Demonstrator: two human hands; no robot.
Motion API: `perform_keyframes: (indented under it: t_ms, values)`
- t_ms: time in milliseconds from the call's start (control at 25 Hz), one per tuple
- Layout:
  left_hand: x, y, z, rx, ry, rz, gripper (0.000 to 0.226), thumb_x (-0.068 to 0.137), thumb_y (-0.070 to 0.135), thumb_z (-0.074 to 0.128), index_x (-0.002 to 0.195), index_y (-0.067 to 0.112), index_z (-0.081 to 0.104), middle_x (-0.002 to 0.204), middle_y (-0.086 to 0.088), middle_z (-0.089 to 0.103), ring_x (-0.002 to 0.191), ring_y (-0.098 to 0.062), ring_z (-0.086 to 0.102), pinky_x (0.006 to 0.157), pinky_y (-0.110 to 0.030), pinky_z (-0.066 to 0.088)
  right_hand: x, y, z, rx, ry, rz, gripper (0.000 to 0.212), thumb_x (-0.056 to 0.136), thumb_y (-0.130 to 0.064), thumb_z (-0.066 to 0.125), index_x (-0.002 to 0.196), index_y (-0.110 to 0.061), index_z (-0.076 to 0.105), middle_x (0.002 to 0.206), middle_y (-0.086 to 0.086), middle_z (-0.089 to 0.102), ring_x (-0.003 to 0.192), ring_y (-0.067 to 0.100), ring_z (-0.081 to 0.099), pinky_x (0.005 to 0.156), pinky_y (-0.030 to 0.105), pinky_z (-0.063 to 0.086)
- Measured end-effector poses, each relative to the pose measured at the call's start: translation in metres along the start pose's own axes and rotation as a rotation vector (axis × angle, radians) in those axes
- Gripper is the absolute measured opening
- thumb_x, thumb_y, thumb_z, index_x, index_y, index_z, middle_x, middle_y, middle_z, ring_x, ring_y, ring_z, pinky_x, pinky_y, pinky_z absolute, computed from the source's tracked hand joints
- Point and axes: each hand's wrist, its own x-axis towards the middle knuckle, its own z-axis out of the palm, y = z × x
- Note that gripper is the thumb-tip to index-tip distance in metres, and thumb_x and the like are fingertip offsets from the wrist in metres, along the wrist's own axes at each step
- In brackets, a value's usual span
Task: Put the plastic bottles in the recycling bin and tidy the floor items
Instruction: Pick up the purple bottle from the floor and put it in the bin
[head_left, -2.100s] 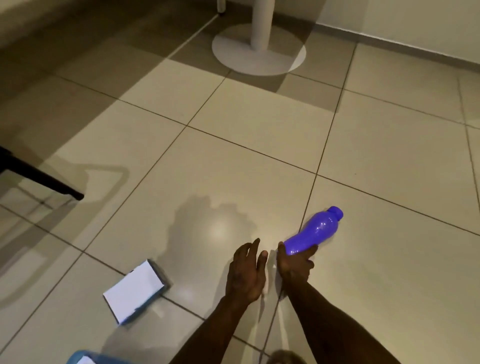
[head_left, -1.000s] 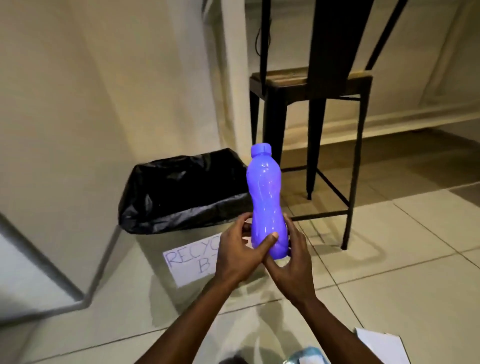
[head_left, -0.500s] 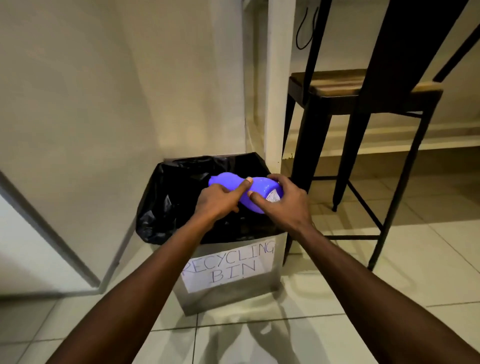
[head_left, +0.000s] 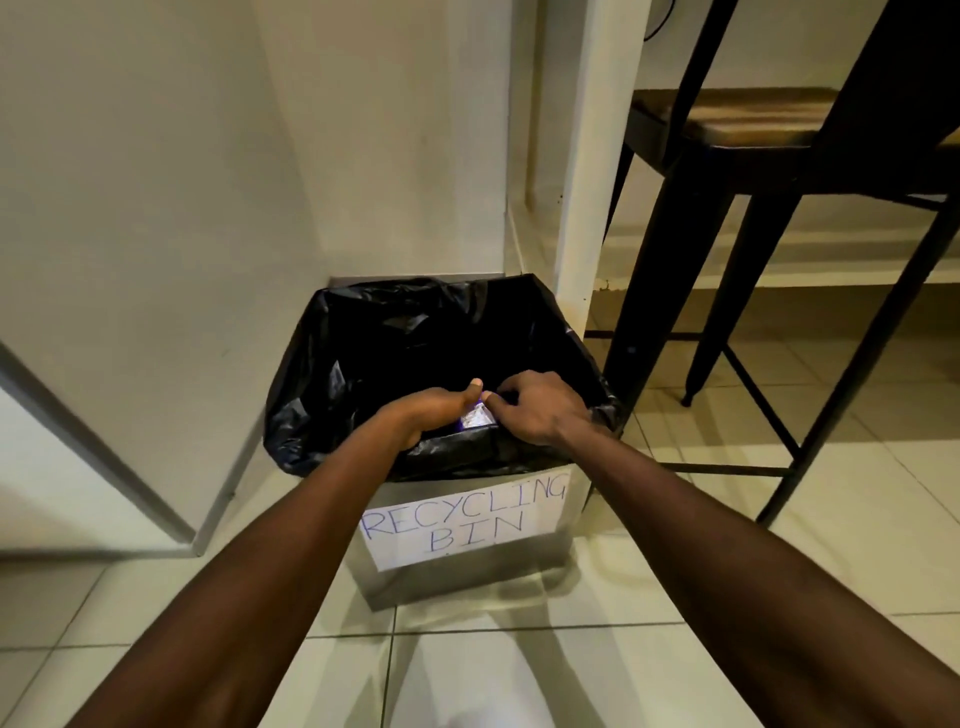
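The recycling bin (head_left: 470, 579) is a metal box lined with a black bag, with a hand-written paper label on its front. It stands on the tiles in a wall corner. Both my hands reach over its front rim into the opening. Between them only a small patch of the purple plastic bottle (head_left: 471, 417) shows; the rest is hidden by my hands and the bag. My left hand (head_left: 434, 415) curls round the bottle from the left with its thumb on top. My right hand (head_left: 535, 408) grips it from the right with bent fingers.
A white post (head_left: 587, 171) rises just behind the bin's right corner. A black metal stool with a wooden seat (head_left: 737, 119) stands to the right, its legs (head_left: 649, 291) close to the bin. Walls close off the left and back.
The bottle was picked off the floor, carried upright to the bin and laid sideways over it. It has now sunk below the rim with both hands following it down.
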Motion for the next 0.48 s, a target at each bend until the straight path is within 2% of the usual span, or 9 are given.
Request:
perform_keyframes:
  t_ms: [80, 120, 200, 240, 280, 360, 440, 480]
  values:
    - [0.000, -0.005, 0.003, 0.120, -0.002, 0.028, 0.068, 0.097, 0.064, 0.036, 0.143, 0.017, 0.052, 0.152, -0.011, 0.046, 0.139, -0.028, 0.042, 0.103, -0.033, 0.034, -0.005, 0.002, 0.003, -0.095, -0.011, -0.023, 0.044, 0.101, -0.056, 0.048, 0.123, -0.026, 0.072, 0.105, 0.003, 0.075, 0.093, 0.022, 0.068, 0.079, 0.038, 0.057]
    - [-0.002, -0.005, 0.004, 0.216, 0.052, 0.053, 0.069, 0.096, 0.067, 0.034, 0.141, 0.019, 0.055, 0.148, -0.011, 0.051, 0.135, -0.029, 0.047, 0.103, -0.036, 0.038, -0.008, 0.002, 0.003, -0.131, -0.009, -0.037, 0.047, 0.102, -0.059, 0.042, 0.116, -0.027, 0.073, 0.098, 0.003, 0.075, 0.089, 0.022, 0.067, 0.075, 0.036, 0.054]
    - [-0.010, -0.007, 0.008, 0.428, 0.275, 0.154, 0.067, 0.094, 0.070, 0.033, 0.132, 0.024, 0.061, 0.133, -0.010, 0.064, 0.121, -0.030, 0.059, 0.092, -0.038, 0.048, -0.018, 0.004, 0.003, -0.184, 0.029, -0.081, 0.057, 0.102, -0.063, 0.030, 0.101, -0.026, 0.073, 0.085, 0.002, 0.072, 0.083, 0.024, 0.067, 0.072, 0.035, 0.048]
    - [-0.016, -0.010, 0.011, 0.504, 0.398, 0.237, 0.063, 0.093, 0.069, 0.032, 0.127, 0.025, 0.062, 0.124, -0.009, 0.068, 0.113, -0.030, 0.063, 0.087, -0.038, 0.052, -0.024, 0.005, 0.004, -0.214, 0.056, -0.121, 0.059, 0.103, -0.063, 0.026, 0.100, -0.026, 0.072, 0.085, 0.002, 0.072, 0.086, 0.025, 0.067, 0.076, 0.037, 0.047]
    - [-0.023, -0.012, 0.016, 0.571, 0.498, 0.323, 0.060, 0.094, 0.067, 0.031, 0.124, 0.026, 0.061, 0.118, -0.007, 0.070, 0.107, -0.029, 0.065, 0.083, -0.039, 0.053, -0.031, 0.008, 0.006, -0.247, 0.079, -0.169, 0.057, 0.103, -0.061, 0.024, 0.107, -0.027, 0.070, 0.092, 0.002, 0.074, 0.094, 0.025, 0.068, 0.085, 0.040, 0.048]
    - [-0.038, -0.014, 0.026, 0.686, 0.595, 0.426, 0.056, 0.095, 0.064, 0.028, 0.122, 0.026, 0.060, 0.115, -0.005, 0.070, 0.104, -0.028, 0.066, 0.084, -0.042, 0.054, -0.044, 0.016, 0.009, -0.316, 0.093, -0.248, 0.056, 0.104, -0.058, 0.024, 0.134, -0.028, 0.060, 0.122, 0.005, 0.071, 0.119, 0.026, 0.061, 0.107, 0.046, 0.041]
    - [-0.051, -0.011, 0.035, 0.754, 0.614, 0.449, 0.057, 0.096, 0.062, 0.028, 0.124, 0.024, 0.059, 0.118, -0.004, 0.069, 0.109, -0.027, 0.063, 0.088, -0.045, 0.052, -0.059, 0.023, 0.009, -0.330, 0.093, -0.253, 0.062, 0.104, -0.058, 0.026, 0.155, -0.026, 0.041, 0.151, 0.010, 0.053, 0.143, 0.030, 0.043, 0.122, 0.048, 0.026]
    - [-0.058, -0.009, 0.039, 0.772, 0.615, 0.456, 0.057, 0.096, 0.062, 0.028, 0.126, 0.023, 0.058, 0.121, -0.004, 0.068, 0.112, -0.027, 0.062, 0.090, -0.045, 0.051, -0.068, 0.025, 0.007, -0.316, 0.104, -0.243, 0.065, 0.104, -0.059, 0.028, 0.158, -0.025, 0.035, 0.158, 0.012, 0.044, 0.148, 0.032, 0.035, 0.125, 0.049, 0.021]
